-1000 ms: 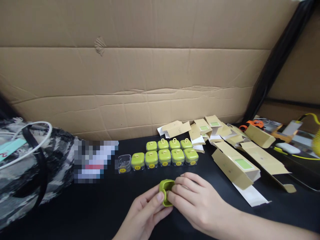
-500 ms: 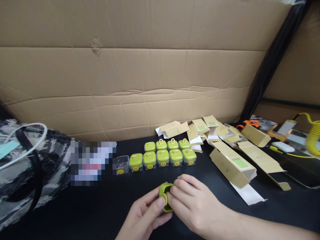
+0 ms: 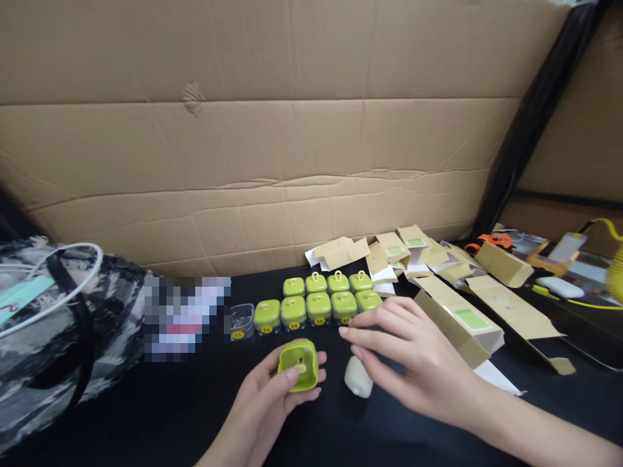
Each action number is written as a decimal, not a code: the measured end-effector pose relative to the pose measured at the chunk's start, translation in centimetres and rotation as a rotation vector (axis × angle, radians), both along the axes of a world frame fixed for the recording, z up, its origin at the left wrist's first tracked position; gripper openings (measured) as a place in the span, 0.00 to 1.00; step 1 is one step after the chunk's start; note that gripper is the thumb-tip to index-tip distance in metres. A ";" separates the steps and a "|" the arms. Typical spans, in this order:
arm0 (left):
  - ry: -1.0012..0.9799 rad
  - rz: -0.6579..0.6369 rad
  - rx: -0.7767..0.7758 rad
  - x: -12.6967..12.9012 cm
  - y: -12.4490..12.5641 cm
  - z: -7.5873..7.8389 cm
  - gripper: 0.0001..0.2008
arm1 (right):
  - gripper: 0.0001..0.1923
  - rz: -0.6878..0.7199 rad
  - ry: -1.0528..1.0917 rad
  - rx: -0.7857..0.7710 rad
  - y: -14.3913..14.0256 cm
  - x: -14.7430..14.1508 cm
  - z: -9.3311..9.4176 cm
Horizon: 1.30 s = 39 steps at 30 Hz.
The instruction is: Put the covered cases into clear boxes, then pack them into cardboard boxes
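My left hand (image 3: 265, 395) grips a green square lid (image 3: 311, 373) with its hollow side turned toward me. A small dark slot shows in the lid's middle, and my thumb presses a pale yellow piece inside it. Beside it, my right hand (image 3: 413, 357) has its fingers stretched out and apart, holding nothing visible. Just below those fingertips is a smooth off-white rounded piece (image 3: 359, 378) on the black table; whether they touch I cannot tell. Clear boxes with green lids (image 3: 293, 310) stand in two rows behind. A lidless clear box (image 3: 240, 321) ends the front row at left.
Opened cardboard cartons (image 3: 457, 318) and flaps lie at the right. Farther right are orange-handled scissors (image 3: 494, 241), a white case (image 3: 559, 287) and a coiled yellow cord (image 3: 616, 272). A camouflage-patterned bag (image 3: 111, 311) fills the left. Cardboard (image 3: 292, 136) walls the back.
My right hand has come away from the green lid toward the right and opened. My left hand has tilted the lid's inside up. The off-white piece now shows on the table.
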<state>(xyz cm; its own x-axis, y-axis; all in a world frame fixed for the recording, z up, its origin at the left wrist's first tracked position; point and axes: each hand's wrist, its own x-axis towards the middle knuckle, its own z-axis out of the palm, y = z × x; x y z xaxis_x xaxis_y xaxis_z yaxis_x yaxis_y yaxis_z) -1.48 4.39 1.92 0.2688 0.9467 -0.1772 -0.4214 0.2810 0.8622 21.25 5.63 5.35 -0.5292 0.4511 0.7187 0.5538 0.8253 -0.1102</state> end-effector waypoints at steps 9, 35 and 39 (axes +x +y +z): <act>0.154 0.068 -0.074 0.2 0.4 0.7 0.15 | 0.21 0.082 -0.497 -0.443 0.8 1.7 0.1; 0.018 -0.039 -0.064 0.2 -0.1 0.7 0.18 | 0.18 0.040 -0.113 -0.772 -0.4 1.2 0.2; -0.178 -0.192 -0.201 0.4 -1.1 1.0 0.15 | 0.19 0.146 0.268 -0.613 -0.8 0.4 0.0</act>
